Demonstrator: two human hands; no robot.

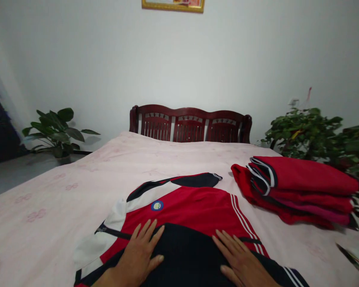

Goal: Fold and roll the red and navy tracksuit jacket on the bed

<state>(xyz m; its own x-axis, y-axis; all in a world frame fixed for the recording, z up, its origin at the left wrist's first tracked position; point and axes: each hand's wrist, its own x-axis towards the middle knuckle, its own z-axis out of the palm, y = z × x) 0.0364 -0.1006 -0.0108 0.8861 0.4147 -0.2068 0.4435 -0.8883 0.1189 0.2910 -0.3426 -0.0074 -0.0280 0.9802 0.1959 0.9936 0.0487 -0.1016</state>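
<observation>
A red, white and navy track jacket (194,203) lies spread on the bed, its collar side to the left and striped hem to the right. One navy sleeve reaches along its far side, and a round blue badge sits on the red chest. My left hand (140,255) rests flat on the near part, fingers spread, over navy fabric and the red panel. Across from it, my right hand (239,255) presses flat with fingers out near the striped hem. Between both hands is a smooth dark navy area. The jacket's near edge is cut off by the frame.
A stack of folded red garments (311,191) stands on the pink bedsheet (77,199) at the right. Beyond the bed is a dark wooden bench back (188,123). Potted plants stand at left (58,129) and right (305,131). A thin dark object (351,255) lies at the right edge.
</observation>
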